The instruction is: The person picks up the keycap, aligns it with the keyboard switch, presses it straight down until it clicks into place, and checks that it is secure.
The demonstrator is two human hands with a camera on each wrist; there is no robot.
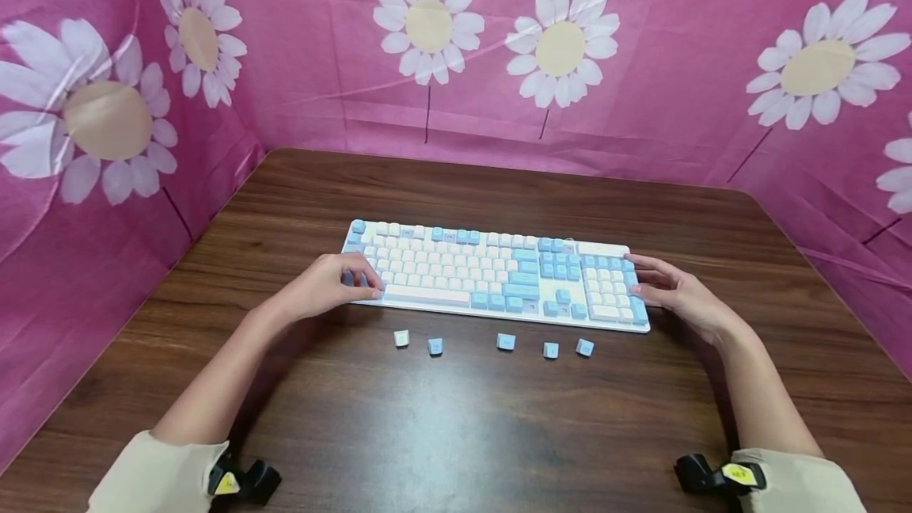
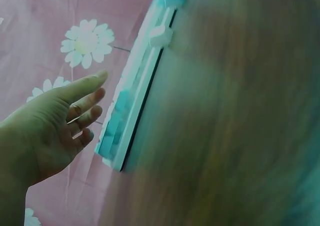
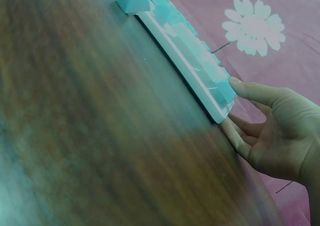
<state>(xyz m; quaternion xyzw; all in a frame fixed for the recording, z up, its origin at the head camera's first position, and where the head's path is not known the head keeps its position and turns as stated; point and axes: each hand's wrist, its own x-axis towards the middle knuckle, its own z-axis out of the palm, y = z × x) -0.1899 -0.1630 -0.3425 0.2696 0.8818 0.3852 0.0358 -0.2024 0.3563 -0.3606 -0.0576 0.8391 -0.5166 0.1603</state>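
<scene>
A white and light-blue keyboard (image 1: 442,305) lies on the wooden table, with several bare gaps among its keycaps. My left hand (image 1: 332,285) is at its left end, thumb and index finger near the lower-left keys. In the left wrist view, that hand (image 2: 55,121) has loosely bent fingers and holds nothing. At the right end, my right hand (image 1: 682,298) holds the keyboard's edge. The right wrist view shows the right hand's thumb (image 3: 255,91) against a blue key and other fingers at the lower corner. Several loose keycaps, including a white one (image 1: 402,338) and a blue one (image 1: 506,341), lie in front.
The brown table (image 1: 456,426) extends around the keyboard. A pink cloth (image 1: 492,121) with large white daisies hangs behind and beside it. Black straps (image 1: 245,481) are on both sleeves.
</scene>
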